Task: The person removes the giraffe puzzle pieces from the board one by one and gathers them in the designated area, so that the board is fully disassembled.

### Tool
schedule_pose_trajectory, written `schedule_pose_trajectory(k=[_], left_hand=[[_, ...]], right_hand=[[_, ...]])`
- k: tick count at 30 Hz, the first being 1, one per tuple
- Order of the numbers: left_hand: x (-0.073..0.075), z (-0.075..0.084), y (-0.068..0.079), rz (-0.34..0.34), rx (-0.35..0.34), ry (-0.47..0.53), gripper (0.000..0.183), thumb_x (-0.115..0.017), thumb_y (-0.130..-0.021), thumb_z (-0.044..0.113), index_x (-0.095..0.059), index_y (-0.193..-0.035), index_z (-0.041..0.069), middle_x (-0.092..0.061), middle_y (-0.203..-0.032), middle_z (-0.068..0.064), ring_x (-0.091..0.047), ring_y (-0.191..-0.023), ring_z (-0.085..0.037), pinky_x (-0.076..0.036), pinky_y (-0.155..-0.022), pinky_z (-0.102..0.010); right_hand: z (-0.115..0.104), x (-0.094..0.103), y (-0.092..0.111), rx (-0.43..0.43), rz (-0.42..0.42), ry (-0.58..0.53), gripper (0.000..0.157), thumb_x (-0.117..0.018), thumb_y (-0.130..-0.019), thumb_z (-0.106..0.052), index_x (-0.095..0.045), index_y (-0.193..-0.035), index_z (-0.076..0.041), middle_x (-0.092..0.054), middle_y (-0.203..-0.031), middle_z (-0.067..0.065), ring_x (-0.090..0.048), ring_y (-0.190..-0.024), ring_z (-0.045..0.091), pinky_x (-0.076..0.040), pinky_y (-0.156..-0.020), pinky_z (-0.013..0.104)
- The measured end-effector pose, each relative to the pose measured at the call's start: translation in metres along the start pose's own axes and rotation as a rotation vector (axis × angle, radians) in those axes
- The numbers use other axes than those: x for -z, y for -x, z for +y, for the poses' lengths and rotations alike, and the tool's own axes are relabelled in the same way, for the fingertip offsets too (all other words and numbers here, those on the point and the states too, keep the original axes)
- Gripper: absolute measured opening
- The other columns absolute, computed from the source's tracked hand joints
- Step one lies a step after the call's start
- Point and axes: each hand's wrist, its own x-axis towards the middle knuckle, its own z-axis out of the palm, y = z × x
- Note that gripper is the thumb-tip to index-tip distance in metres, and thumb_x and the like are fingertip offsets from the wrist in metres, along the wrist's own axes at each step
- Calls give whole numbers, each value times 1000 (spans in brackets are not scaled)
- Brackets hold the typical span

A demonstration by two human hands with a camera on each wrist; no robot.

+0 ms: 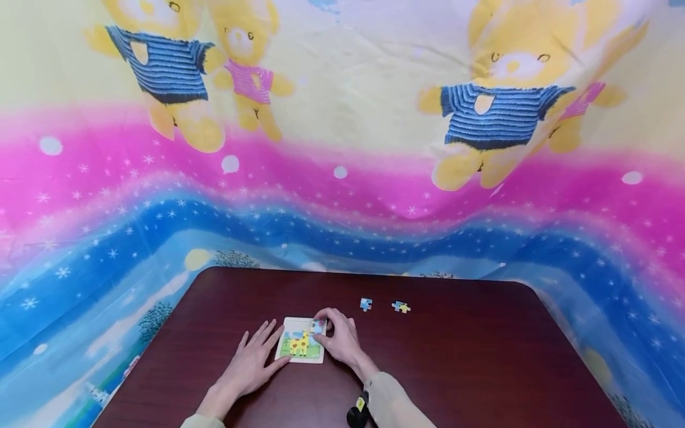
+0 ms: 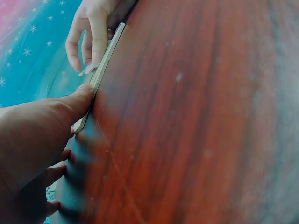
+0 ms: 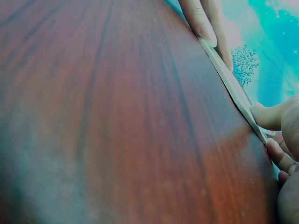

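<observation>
While left hand (image 1: 250,360) touches board (image 1: 294,325), fingers spread, right hand (image 1: 341,340) pinches piece (image 1: 317,326), thumb against fingers. Piece: presumably light, stiff; best gripped by edges.

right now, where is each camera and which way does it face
Head: on the head, facing forward and down at the giraffe puzzle; left hand, right hand and pale sleeves show.
Left wrist: on that wrist, facing the puzzle's edge and table; both hands show.
Right wrist: on that wrist, similar aim; both hands show.
Shared: both wrist views catch the puzzle's edge.
</observation>
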Motion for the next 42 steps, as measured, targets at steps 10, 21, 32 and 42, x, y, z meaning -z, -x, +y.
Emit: schedule_pose_trajectory(k=[10, 21, 32, 42], left_hand=[[-6, 0, 2, 21, -16, 5, 81, -69, -103, 60, -50, -166, 12, -44, -175, -18, -37, -165, -43, -25, -128, -79], [-6, 1, 5, 23, -13, 11, 82, -69, -103, 60, -51, -166, 12, -44, -175, -18, -37, -165, -43, -25, -129, -78], [-2, -2, 0, 23, -9, 1, 82, -68, -103, 60, -50, -167, 12, -43, -175, -18, -37, -165, -43, -25, -129, -79], [0, -4, 1, 11, -13, -11, 82, -67, -104, 59, -48, -168, 11, -42, -176, -20, -36, -166, -44, -25, -129, -78]], right_hand=[[3, 0, 4, -101, -13, -38, 31, -89, -93, -15, -81, -122, -18, -68, -102, 0, -56, -87, 11, -28, -87, 33], [4, -3, 5, -129, -7, -28, 34, -90, -90, -18, -81, -123, -15, -67, -95, -3, -55, -82, 6, -30, -86, 31], [2, 10, -8, -155, -30, -125, 32, -88, -90, -14, -78, -119, -6, -70, -95, 3, -57, -79, 6, -44, -79, 22], [19, 73, -14, -254, -74, -290, 36, -82, -94, -1, -71, -128, 3, -73, -108, 18, -64, -82, 10, -54, -71, 20]])
